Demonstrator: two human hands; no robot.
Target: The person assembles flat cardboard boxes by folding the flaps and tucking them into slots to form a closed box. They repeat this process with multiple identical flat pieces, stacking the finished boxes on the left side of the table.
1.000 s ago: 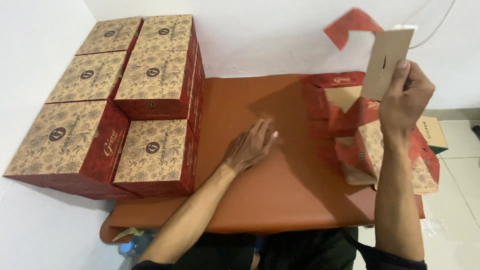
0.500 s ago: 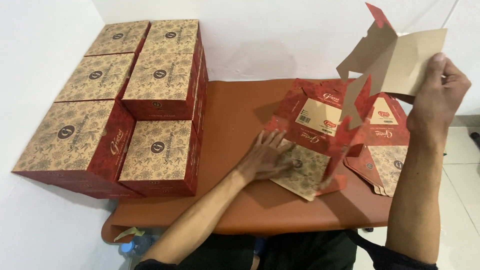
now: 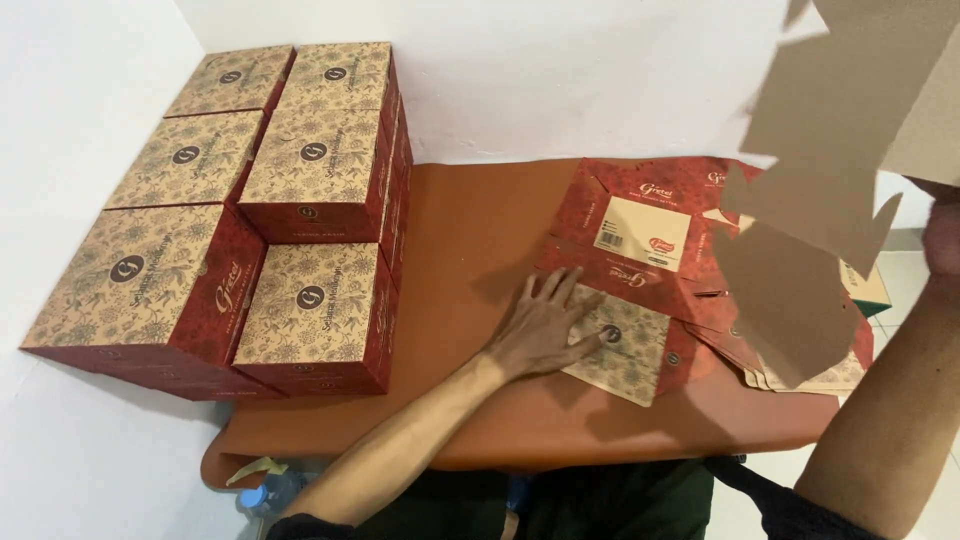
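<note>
My left hand [image 3: 545, 325] lies flat, fingers spread, on a flat unfolded red and tan box blank [image 3: 625, 250] that rests on the brown table [image 3: 470, 240]. Raised at the upper right, my right hand [image 3: 942, 240] is only partly in view at the frame edge and grips a second flat cardboard blank [image 3: 840, 150]. That blank is lifted high, its plain brown inner side faces me, and its flaps hang loose. Under it lies a pile of more flat blanks [image 3: 800, 365].
Several assembled red and tan boxes [image 3: 300, 190] stand stacked in rows on the table's left half, against the white wall. A small box [image 3: 868, 285] sits beyond the table's right edge. A bottle [image 3: 262, 495] lies on the floor below the front left corner.
My left hand slid right from the bare table onto the flat blank. My right hand lifted its cardboard higher and nearer, and the piece unfolded into a wide flat blank.
</note>
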